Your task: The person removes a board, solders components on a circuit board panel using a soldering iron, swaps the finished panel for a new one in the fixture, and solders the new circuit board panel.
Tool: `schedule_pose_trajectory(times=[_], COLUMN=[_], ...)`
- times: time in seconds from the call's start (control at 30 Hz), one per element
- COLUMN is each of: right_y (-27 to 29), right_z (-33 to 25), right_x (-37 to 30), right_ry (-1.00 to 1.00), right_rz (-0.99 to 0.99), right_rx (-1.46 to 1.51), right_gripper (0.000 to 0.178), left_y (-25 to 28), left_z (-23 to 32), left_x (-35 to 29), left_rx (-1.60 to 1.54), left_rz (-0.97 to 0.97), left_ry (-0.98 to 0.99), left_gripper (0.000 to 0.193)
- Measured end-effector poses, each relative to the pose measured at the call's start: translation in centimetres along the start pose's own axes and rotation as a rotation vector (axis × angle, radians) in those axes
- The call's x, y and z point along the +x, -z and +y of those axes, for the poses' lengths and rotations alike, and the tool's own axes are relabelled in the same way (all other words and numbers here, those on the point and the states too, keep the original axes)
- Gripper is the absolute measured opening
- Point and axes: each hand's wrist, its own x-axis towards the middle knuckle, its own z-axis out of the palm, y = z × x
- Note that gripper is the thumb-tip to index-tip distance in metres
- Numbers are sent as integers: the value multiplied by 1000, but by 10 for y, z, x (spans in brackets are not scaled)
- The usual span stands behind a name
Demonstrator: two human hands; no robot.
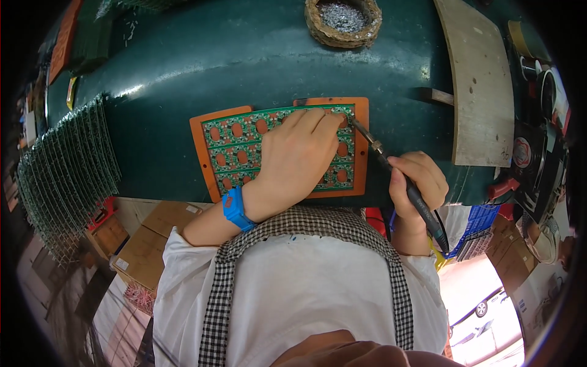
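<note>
A green circuit board panel (243, 158) with rows of round cutouts lies in an orange frame (362, 156) on the dark green table. My left hand (301, 150), a blue watch (236, 209) on its wrist, rests across the panel and hides its middle. Its fingers are curled together near the panel's far right corner; whatever they pinch is hidden. In my right hand (422, 180) is a black soldering iron (417, 197), held like a pen. The iron's metal tip reaches the panel's far right corner, close to my left fingertips.
A round brown bowl (315, 32) of silvery bits stands at the far side. Many green panels (73, 171) stand in a row at the left. To the right lies a wooden board (483, 92), with a red-handled tool (503, 188) beyond it. Cardboard boxes (150, 244) sit below the table's left edge.
</note>
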Motion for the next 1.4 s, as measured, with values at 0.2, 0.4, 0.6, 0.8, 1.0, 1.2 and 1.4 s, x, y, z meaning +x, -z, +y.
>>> schedule_pose_trajectory(times=[0.2, 0.4, 0.6, 0.8, 1.0, 1.2, 1.4], right_y=[-3, 4, 16, 20, 11, 7, 4], right_z=[-5, -9, -20, -23, -23, -25, -27], right_x=[1, -15, -32, -42, -38, -38, -44], right_ry=[60, -19, -237, -197, -98, -98, -66], right_rz=[-43, 42, 47, 23, 24, -4, 23], right_rx=[-9, -15, 134, 51, -55, -54, -69], right_gripper=[13, 14, 19, 14, 9, 9, 9], left_y=[-2, 6, 11, 7, 2, 2, 0], left_z=[-1, 0, 7, 12, 16, 15, 15], left_x=[-1, -1, -17, -28, -30, -32, -31], left_rx=[-23, -69, -164, -50, -86, -50, -169], left_rz=[-25, -104, -99, -49, -31, -124, -98], left_ry=[11, 44, 124, 10, 5, 7, -3], left_gripper=[24, 25, 17, 19, 19, 28, 25])
